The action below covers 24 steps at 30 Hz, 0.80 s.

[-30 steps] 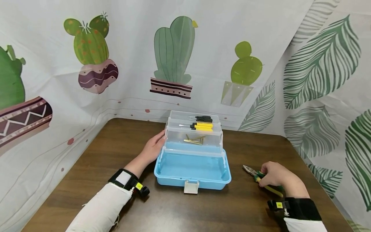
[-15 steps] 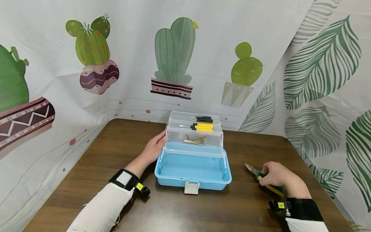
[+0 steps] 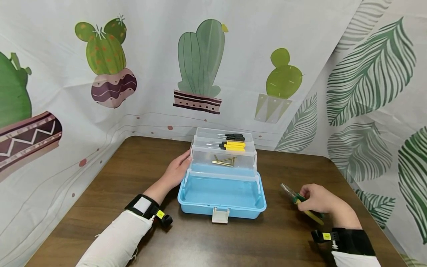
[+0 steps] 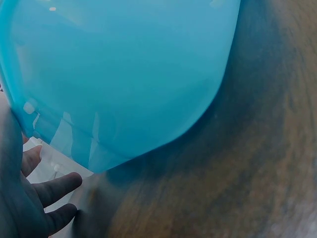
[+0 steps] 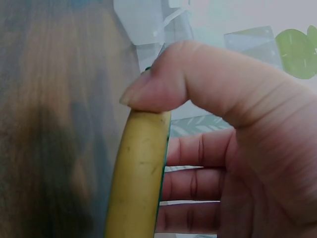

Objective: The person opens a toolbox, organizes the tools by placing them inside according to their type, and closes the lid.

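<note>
A light-blue toolbox (image 3: 240, 213) stands with its clear tiered trays fanned out. My left hand (image 3: 175, 172) rests against the left side of the trays, fingers extended; in the left wrist view the fingers (image 4: 57, 191) lie along the box's edge. To the right of the box, my right hand (image 3: 318, 200) pinches a pair of pliers (image 3: 288, 190) with green and yellow handles. The thumb presses on the yellow grip (image 5: 138, 173) in the right wrist view. The pliers' metal nose points up and left, toward the toolbox.
Yellow-handled screwdrivers (image 3: 235, 145) and black-handled screwdrivers (image 3: 234, 137) lie in the upper trays. Brass-coloured hex keys (image 3: 223, 162) lie in the lowest tray. Behind the brown wooden table (image 3: 143, 155) hangs a cactus-print cloth (image 3: 240, 55).
My right hand has shifted slightly right and up with the pliers, which look a little raised off the table. The left hand and the toolbox stay put.
</note>
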### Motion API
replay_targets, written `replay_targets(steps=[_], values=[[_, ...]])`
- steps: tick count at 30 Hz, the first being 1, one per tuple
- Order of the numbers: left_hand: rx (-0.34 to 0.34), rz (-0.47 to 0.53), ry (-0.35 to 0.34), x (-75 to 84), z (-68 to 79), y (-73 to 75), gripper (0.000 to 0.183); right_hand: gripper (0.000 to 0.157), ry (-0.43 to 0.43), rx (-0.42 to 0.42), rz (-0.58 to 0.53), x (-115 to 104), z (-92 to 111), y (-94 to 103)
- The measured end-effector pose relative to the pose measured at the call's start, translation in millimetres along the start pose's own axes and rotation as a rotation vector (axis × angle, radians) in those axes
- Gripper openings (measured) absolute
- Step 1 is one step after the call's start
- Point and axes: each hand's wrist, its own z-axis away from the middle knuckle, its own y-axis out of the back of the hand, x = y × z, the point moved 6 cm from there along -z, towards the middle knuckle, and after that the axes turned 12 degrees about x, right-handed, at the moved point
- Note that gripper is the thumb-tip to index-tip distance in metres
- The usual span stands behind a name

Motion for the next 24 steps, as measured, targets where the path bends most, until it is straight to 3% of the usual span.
replay_targets(steps=[15, 24], values=[[-0.001, 0.011, -0.002, -0.5, -0.7, -0.5, 0.060, 0.021, 0.107, 0.012, -0.137, -25, 5, 11.8], [0.000, 0.007, 0.012, -0.7, -0.9, -0.3, 0.062, 0.023, 0.183, 0.059, -0.161, -54, 10, 23.4]])
